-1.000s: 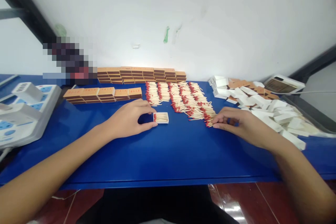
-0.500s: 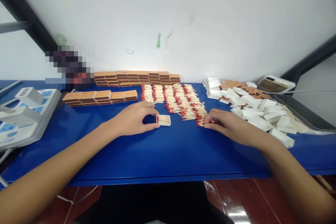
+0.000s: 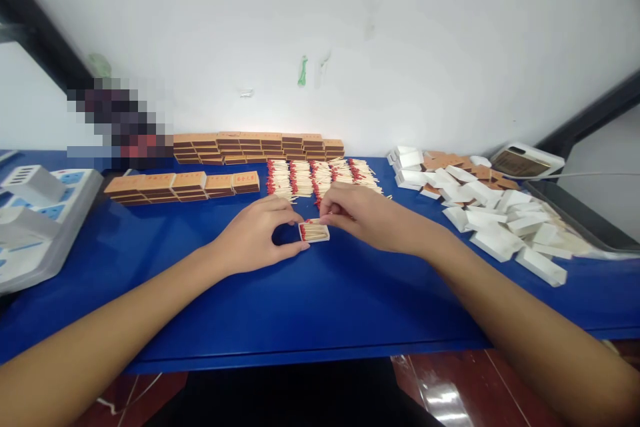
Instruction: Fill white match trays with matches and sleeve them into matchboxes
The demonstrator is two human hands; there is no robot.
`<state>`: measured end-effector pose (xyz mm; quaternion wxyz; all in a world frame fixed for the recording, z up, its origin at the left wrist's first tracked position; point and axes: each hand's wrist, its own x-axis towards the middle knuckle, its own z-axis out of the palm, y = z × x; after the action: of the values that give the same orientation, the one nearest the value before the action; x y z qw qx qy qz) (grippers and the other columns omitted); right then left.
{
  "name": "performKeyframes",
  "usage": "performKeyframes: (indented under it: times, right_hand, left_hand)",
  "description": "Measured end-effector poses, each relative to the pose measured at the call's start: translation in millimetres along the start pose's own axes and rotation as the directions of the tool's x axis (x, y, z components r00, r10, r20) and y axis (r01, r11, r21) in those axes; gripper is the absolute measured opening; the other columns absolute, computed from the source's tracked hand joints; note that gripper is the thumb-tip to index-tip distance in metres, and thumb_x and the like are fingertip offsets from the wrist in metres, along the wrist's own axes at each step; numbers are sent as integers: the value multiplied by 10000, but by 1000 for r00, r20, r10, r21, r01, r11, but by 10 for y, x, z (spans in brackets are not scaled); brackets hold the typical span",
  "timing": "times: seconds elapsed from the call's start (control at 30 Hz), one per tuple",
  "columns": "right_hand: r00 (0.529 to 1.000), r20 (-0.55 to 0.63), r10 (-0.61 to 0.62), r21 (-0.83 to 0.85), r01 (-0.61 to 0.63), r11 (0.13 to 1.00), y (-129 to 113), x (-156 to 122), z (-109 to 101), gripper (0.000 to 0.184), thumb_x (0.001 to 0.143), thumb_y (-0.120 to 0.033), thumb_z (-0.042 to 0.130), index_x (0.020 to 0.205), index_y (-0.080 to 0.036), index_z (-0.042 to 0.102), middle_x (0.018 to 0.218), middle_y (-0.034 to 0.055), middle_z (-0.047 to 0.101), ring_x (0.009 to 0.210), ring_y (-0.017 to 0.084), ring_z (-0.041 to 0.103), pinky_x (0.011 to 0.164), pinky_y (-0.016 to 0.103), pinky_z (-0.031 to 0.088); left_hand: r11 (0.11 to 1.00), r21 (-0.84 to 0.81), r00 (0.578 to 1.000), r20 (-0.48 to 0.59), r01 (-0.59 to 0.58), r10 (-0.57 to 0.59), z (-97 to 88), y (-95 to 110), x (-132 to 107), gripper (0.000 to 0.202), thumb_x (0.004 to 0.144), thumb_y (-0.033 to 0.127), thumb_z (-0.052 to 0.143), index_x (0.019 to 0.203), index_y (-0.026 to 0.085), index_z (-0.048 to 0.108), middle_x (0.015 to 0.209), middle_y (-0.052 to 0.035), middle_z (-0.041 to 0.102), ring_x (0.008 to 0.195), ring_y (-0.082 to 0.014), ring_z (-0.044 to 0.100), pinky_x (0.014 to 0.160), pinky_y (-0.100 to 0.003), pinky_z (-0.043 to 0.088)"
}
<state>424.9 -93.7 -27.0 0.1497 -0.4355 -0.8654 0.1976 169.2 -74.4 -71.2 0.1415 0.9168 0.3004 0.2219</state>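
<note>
A small white matchbox tray (image 3: 325, 237) with red-headed matches (image 3: 314, 233) lying in it rests on the blue table. Thumb and fingers of my left hand (image 3: 253, 230) grip its left end. My right hand (image 3: 373, 213) is closed in a pinch above the tray's far right side, with a few matches at its fingertips, partly hidden. Behind the hands lie rows of loose matches (image 3: 301, 179), heads to the left; my right hand covers the nearer part of them.
Stacked brown matchboxes (image 3: 190, 185) stand in two rows at the back left. White empty trays (image 3: 495, 240) and brown sleeves (image 3: 440, 160) are heaped at right, beside a phone (image 3: 527, 161) and a dark bin (image 3: 585, 213). A white power strip (image 3: 65, 233) lies at left.
My right hand has moved left from the front of the match rows to the tray, bringing matches. My left hand still holds the tray, and the view has shifted slightly.
</note>
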Motion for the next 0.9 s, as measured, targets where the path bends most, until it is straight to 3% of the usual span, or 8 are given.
performKeyframes:
  times: [0.1,0.23,0.6,0.9]
  right_hand:
    - [999,33,42,-39,-41,998,-33,118,126,130,1042,-206,599,913,-191,599,986,47,650,844,175,568,731,307,397]
    - [997,10,77,-41,-76,996,-4,61,228,124,1050,-205,597,927,-188,604,1001,45,645,832,168,567,723,303,392]
    - [998,-41,49,-77,-52,996,-13,33,353,78,1057,-188,582,990,-184,621,1031,54,646,844,173,610,722,307,411]
    - [998,-59,21,-64,-25,998,15,23,355,122,1051,-221,611,937,-184,634,980,37,647,791,158,584,693,299,389]
  left_hand:
    - [1000,-5,1000,-2,5,-5,-21,-15,-25,293,932,473,752,1038,200,755,971,-63,701,944,-233,642,842,-383,526]
    - [1000,-13,1000,6,7,-7,-32,-34,-35,299,940,458,753,1096,203,750,1000,-60,701,952,-226,643,871,-389,525]
    - [999,-36,1000,-13,-25,25,3,-48,-18,270,948,451,748,1048,201,722,1004,-60,696,957,-216,636,864,-375,535]
    - [1000,-28,1000,3,-11,12,-12,-57,-28,286,950,461,748,1074,204,733,1025,-57,694,978,-217,645,880,-375,533]
